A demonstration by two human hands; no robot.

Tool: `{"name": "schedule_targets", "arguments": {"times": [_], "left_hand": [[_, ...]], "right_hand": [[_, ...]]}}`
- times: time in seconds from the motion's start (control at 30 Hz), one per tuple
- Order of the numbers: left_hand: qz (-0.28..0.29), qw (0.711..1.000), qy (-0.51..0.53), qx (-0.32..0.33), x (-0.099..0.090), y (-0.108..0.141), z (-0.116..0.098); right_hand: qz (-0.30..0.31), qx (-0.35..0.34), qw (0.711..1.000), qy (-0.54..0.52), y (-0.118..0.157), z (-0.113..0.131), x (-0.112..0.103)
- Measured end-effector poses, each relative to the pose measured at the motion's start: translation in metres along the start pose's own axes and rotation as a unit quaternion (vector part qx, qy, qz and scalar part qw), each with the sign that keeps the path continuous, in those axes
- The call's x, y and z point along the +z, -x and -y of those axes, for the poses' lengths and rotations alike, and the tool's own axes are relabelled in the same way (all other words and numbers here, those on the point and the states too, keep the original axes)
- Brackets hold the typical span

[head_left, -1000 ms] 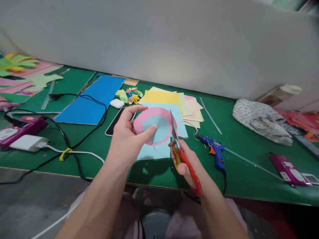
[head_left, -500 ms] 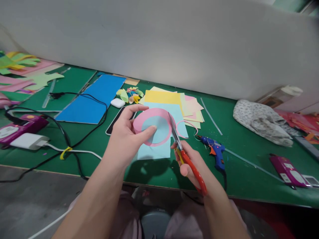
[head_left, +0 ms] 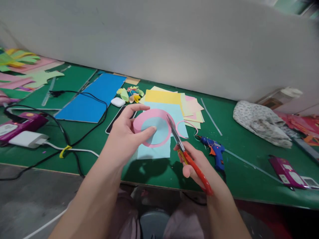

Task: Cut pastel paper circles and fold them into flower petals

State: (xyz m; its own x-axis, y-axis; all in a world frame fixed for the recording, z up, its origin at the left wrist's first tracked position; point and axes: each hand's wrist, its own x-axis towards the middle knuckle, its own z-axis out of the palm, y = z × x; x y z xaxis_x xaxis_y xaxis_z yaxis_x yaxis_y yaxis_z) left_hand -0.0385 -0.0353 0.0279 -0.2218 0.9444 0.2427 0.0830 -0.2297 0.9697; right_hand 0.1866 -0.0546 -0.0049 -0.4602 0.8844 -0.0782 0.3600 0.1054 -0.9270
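Pink paper piece [head_left: 149, 114], held above the green table [head_left: 239, 159] in front of the wearer: rounded outline, smooth edge, band broader at upper left and narrower at lower right, pale blue centre (opening or separate layer, cannot be told). The left hand [head_left: 132, 127] pinches its left side between thumb and fingers; the right hand [head_left: 193, 161] has its fingers closed round the red-and-yellow handles of the scissors [head_left: 178, 137], blades at the right edge. A clear container [head_left: 272, 97] stands at far right, contents too blurred to identify
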Motion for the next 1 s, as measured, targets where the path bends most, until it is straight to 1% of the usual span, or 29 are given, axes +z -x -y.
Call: {"name": "schedule_targets", "arguments": {"times": [0.27, 0.7, 1.0], "left_hand": [[0.016, 1.000, -0.010, -0.007, -0.002, -0.001, 0.000], [0.020, 0.999, -0.037, 0.005, -0.006, -0.003, 0.004], [0.043, 0.998, -0.046, -0.009, -0.009, -0.004, 0.008]], "right_hand": [[0.004, 0.011, 1.000, 0.018, -0.001, 0.001, -0.004], [0.015, 0.027, 0.999, -0.012, 0.004, 0.000, -0.009], [0.014, 0.030, 0.999, 0.027, 0.003, -0.002, -0.012]]}}
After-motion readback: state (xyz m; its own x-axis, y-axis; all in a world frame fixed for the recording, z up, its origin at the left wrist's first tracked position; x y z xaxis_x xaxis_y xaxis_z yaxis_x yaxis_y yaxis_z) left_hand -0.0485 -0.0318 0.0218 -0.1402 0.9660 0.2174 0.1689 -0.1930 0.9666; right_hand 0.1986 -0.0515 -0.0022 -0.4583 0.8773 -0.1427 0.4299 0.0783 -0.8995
